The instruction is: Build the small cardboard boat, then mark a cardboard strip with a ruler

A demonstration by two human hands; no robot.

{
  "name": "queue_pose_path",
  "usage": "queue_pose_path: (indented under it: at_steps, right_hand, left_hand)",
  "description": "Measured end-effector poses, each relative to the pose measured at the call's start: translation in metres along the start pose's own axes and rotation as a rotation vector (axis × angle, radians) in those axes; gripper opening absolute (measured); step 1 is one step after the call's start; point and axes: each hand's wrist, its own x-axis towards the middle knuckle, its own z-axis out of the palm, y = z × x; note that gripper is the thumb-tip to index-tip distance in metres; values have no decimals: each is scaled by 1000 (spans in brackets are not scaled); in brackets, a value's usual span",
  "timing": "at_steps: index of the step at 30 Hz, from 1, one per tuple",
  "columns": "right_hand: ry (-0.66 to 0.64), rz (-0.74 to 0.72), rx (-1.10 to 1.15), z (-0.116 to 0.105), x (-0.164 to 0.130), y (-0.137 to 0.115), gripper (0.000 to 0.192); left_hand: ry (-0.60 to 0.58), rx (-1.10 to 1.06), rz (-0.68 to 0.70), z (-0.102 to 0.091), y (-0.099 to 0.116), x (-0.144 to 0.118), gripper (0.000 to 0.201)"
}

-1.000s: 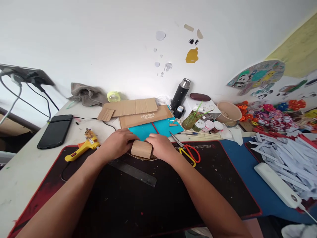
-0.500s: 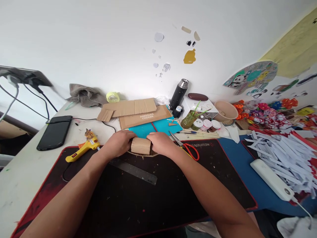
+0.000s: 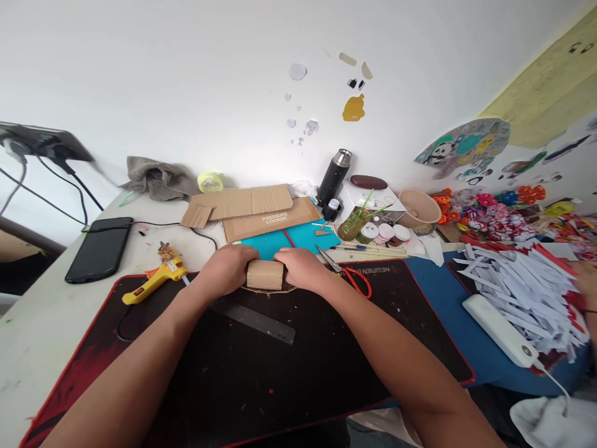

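The left hand [image 3: 229, 272] and right hand [image 3: 302, 270] hold the small, brown, boxy cardboard piece [image 3: 265, 275]; squeezing too hard could bend it.

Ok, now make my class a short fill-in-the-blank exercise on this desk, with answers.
A small cardboard piece sits ____ the left hand and right hand.
The glue gun is mainly ____.
The printed cardboard reads PRESSURE ____.
The metal-topped flask has a ____ body.

Missing words: between; yellow; COOKER; black.
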Motion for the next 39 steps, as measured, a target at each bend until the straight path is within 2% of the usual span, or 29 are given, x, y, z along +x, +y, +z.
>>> queue_pose_path:
  at_steps: [3, 7, 9, 11, 13, 17, 21, 24, 28, 34, 39]
  right_hand:
    - [74, -3, 69, 2, -3, 7, 26]
    - [439, 27, 239, 11, -12, 24, 25]
    - [618, 44, 289, 15, -19, 31, 20]
    - [711, 55, 331, 19, -26, 35, 20]
    - [706, 103, 405, 23, -31, 34, 21]
    - [516, 232, 763, 34, -32, 23, 25]
    - [369, 253, 1086, 46, -23, 9, 33]
    - [290, 295, 1232, 53, -15, 5, 36]
    - [271, 348, 1263, 57, -11, 6, 36]
    - [292, 346, 1250, 61, -12, 9, 35]
    - [255, 350, 1299, 53, -15, 9, 44]
  left_hand:
    - [41, 10, -96, -3, 4, -1, 32]
    - [139, 5, -206, -2, 6, -2, 32]
    - [121, 26, -229, 0, 6, -2, 31]
    - [85, 33, -246, 1, 6, -1, 30]
    - [65, 10, -230, 1, 5, 0, 31]
    - [68, -40, -165, -1, 6, 1, 40]
    - [31, -14, -187, -4, 12, 2, 44]
    - [4, 39, -204, -4, 18, 3, 41]
    - [13, 34, -239, -1, 19, 5, 40]
    - [8, 5, -315, 1, 19, 6, 43]
    - [-27, 74, -263, -4, 26, 3, 42]
